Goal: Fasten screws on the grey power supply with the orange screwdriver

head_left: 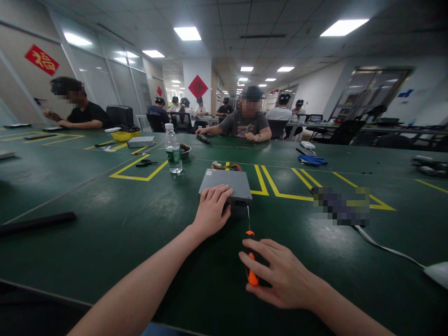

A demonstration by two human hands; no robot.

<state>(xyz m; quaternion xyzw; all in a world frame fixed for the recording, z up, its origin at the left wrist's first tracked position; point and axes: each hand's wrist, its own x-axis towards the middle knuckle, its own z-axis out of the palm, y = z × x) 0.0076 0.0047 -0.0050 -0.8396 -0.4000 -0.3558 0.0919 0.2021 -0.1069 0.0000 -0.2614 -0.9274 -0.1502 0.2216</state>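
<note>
Screwdriver (249,236) pointing at gray box (235,183)

On the tabletop (154,261), the box (229,184) lies midway across, its wires (226,166) behind it. The screwdriver (251,268) points at the box's near right corner from the near edge side. Behind and left of the box stands the bottle (172,151), with the bowl (185,150) just behind it, to the right. The gloves (312,160) lie toward the far edge, right of the box; the bar (38,223) lies by the near left corner.
</note>
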